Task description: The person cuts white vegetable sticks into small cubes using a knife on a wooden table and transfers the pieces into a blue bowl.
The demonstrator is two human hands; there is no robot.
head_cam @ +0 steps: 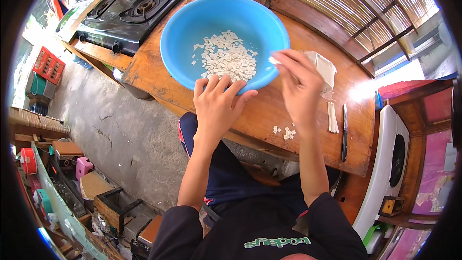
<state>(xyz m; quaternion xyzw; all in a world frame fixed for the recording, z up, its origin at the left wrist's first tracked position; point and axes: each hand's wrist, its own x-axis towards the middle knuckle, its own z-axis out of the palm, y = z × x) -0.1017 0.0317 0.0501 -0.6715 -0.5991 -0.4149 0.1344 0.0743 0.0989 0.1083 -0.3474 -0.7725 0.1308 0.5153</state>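
A wide blue plastic basin (223, 11) stands on the wooden table, with a heap of small white square pieces (227, 57) on its bottom. My left hand (218, 110) grips the near rim, its fingers hooked over the edge. Above the basin's right rim, my right hand (301, 83) pinches something small and white between thumb and fingertips; blur hides its exact shape. Several loose cut pieces (288, 133) lie on the table below my right hand. To their right are a bundle of thin white strips (332, 117) and a knife (344, 133) with a dark handle.
A pale, partly hidden package (323, 70) lies behind my right hand. The black two-burner gas stove (133, 14) stands left of the basin. A white appliance (382, 166) borders the table's right end. Beyond the table's left edge is concrete floor (108, 126).
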